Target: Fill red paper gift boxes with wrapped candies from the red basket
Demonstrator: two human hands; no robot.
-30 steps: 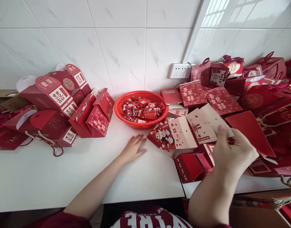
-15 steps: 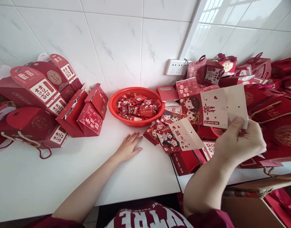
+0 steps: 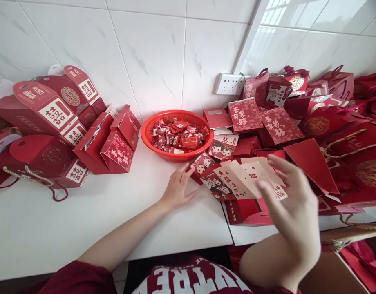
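Observation:
My left hand (image 3: 179, 188) rests on the white table in front of the red basket, fingers spread, its fingertips near the edge of a pile of printed red and cream packets (image 3: 224, 185). Over the right part of that pile, my right hand (image 3: 290, 200) is slightly blurred, with thumb and fingers apart and nothing between them. A cream card (image 3: 252, 173) lies tilted on the packets just left of my right fingers. The red basket (image 3: 148, 148) holds many small red-wrapped sweets (image 3: 178, 136).
Red gift boxes (image 3: 50, 118) stand at the left. More red boxes and bags (image 3: 353, 155) fill the right side. A white power socket (image 3: 230, 83) is on the tiled wall. An open cardboard box (image 3: 325, 265) sits at the lower right.
My right hand has let go of the printed packet, moved lower and opened. The packet now lies on the pile. My left hand has shifted slightly right.

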